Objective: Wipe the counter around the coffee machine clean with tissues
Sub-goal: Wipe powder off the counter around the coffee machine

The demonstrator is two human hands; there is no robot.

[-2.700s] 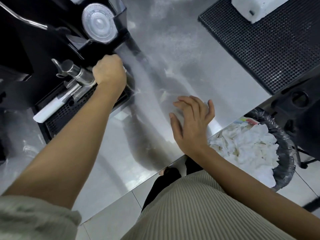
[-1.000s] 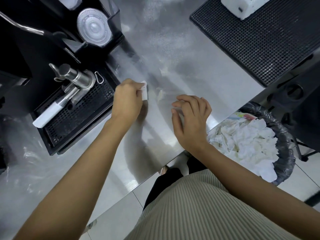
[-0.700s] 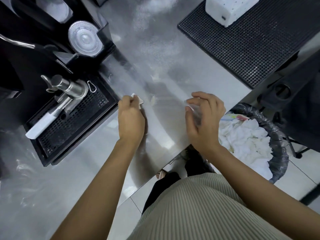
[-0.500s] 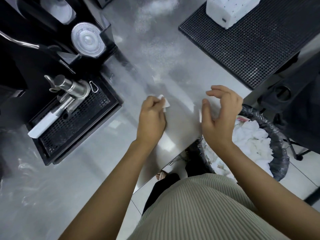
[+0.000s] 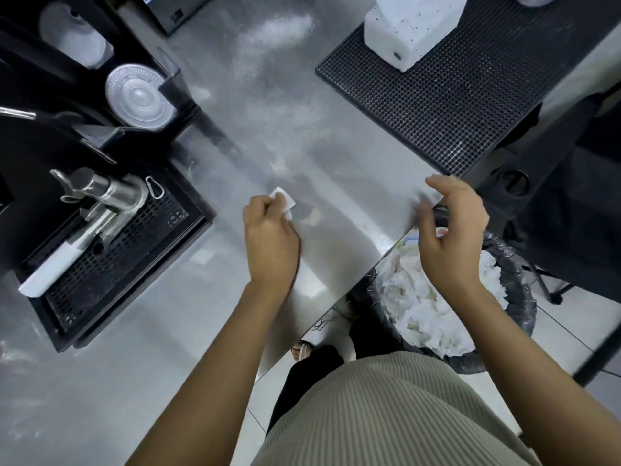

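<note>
right grip (image 5: 450, 237) moved over bin (image 5: 525, 299); left grip (image 5: 270, 237) pinches tissue (image 5: 284, 198)

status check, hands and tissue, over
Left hand grips tissue on counter. Right hand loosely cupped at counter edge, above bin. White smears ahead of tissue.

The person wears a ribbed knit top (image 5: 386, 415) in a pale greyish beige, its fine ribs running lengthwise down the front. Below its hem show black trousers (image 5: 309, 368) and one foot in an open sandal (image 5: 302, 350) with the toes uncovered. The forearms behind the left hand (image 5: 270, 243) and the right hand (image 5: 450, 237) are bare as far as they show
</note>
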